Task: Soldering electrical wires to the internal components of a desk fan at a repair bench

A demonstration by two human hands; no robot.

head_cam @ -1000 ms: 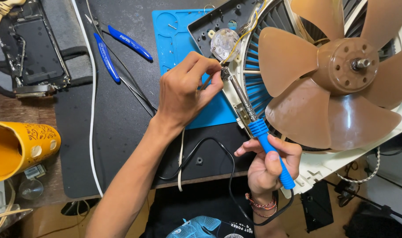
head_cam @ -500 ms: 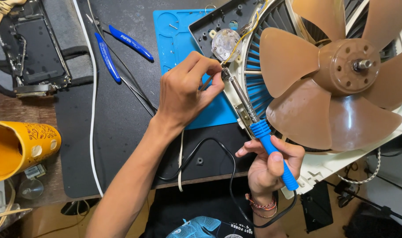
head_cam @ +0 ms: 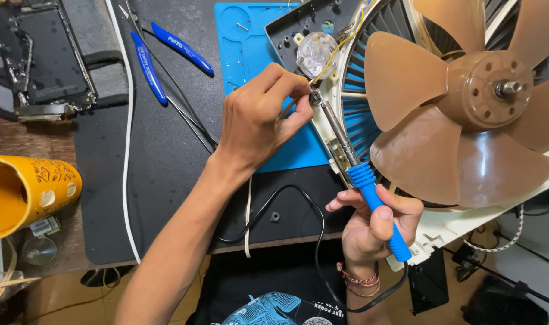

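Soldering iron (head_cam: pixel 380 210) in right hand (head_cam: pixel 374 225), tip beside left fingers (head_cam: pixel 292 99).

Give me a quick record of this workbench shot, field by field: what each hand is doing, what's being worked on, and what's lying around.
left hand: pinches a thin wire at the fan's edge
right hand: grips blue-handled soldering iron, tip at the pinched spot
work piece: brown-bladed fan in white housing
under it: blue silicone mat on black mat
nearby: blue-handled pliers, yellow cup on its side
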